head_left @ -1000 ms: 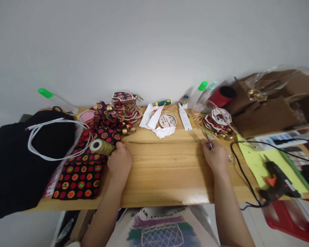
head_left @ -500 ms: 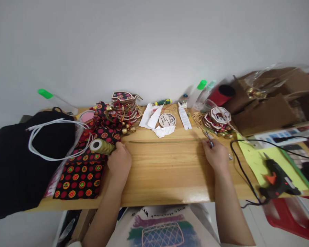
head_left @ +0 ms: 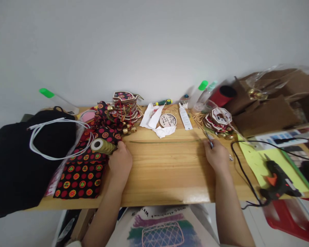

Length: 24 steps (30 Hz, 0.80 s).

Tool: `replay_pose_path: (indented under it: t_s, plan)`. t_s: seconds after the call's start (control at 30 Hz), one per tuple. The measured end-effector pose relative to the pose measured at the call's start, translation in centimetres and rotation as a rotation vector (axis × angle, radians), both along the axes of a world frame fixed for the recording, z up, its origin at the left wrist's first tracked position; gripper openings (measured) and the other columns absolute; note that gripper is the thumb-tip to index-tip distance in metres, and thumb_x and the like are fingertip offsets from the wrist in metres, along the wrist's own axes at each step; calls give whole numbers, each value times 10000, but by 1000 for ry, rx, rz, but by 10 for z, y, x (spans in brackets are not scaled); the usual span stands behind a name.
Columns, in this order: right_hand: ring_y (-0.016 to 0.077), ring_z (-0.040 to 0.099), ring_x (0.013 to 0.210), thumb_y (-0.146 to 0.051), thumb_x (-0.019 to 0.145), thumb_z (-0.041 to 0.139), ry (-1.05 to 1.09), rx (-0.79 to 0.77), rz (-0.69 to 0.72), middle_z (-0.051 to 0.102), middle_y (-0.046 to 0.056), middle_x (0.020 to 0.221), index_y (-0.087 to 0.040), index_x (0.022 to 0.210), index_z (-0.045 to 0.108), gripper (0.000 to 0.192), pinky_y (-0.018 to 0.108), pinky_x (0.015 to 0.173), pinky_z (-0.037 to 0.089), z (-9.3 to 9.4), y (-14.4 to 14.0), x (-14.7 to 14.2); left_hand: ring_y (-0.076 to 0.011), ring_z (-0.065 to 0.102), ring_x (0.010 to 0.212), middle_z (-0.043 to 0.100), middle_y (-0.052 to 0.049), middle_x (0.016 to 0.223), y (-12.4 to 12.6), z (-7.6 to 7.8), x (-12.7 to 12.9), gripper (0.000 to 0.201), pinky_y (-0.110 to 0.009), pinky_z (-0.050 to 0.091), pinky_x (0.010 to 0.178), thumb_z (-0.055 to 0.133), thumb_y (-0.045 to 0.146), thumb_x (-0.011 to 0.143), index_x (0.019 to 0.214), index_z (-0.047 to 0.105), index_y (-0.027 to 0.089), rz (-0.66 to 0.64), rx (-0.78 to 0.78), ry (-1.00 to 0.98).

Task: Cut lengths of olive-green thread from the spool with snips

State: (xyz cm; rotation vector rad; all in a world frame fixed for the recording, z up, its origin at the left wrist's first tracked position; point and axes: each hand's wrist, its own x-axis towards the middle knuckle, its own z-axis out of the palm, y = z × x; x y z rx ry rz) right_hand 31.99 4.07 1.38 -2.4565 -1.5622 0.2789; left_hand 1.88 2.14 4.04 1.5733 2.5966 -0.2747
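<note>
My left hand (head_left: pixel 121 159) is closed around the end of a spool of olive-green thread (head_left: pixel 105 146), which lies tilted over dotted fabric. A length of olive thread (head_left: pixel 164 142) runs nearly straight across the wooden table from near the left hand to the fingers of my right hand (head_left: pixel 217 154). That right hand is closed on what look like small metal scissors (head_left: pixel 209 139), their narrow tips pointing up and away; the palm hides most of them. Whether the fingers also pinch the thread's end is too small to tell.
Left are black cloth (head_left: pixel 33 161), a white cable (head_left: pixel 33 140) and patterned fabric (head_left: pixel 78 178). Along the back lie stacked ornaments (head_left: pixel 126 106), tissue (head_left: pixel 151 118), a round wooden disc (head_left: pixel 168 120) and a white tube (head_left: pixel 185 117). A glue gun (head_left: pixel 278 178) and cardboard boxes (head_left: pixel 267 116) are right.
</note>
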Motion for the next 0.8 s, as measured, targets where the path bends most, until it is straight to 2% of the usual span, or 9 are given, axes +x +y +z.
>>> replay_pose_path:
  t_s: [0.23,0.53,0.8]
  plan:
    - [235,560,615,-369,805,397,31,39,26,650,143,689,-99,906,649,383,282,533,299,-2,-2,4,-282,662,714,662,-168,759,-1,-2,-1,291,-336,467,594,239,227,893,1031,480,142,-8,6,-5]
    - [229,559,611,-354,795,412,18,-6,2,636,113,668,-119,911,653,355,283,545,324,0,-3,4,-291,662,709,655,-148,734,-2,-5,-2,278,-346,471,588,243,229,884,1013,477,152,-46,20,8]
    - [219,544,556,-358,779,430,-20,76,29,614,89,599,-139,843,655,321,285,511,303,-5,-2,4,-289,657,703,656,-139,732,-1,-4,-2,273,-339,461,587,268,246,880,1011,494,168,-8,14,-6]
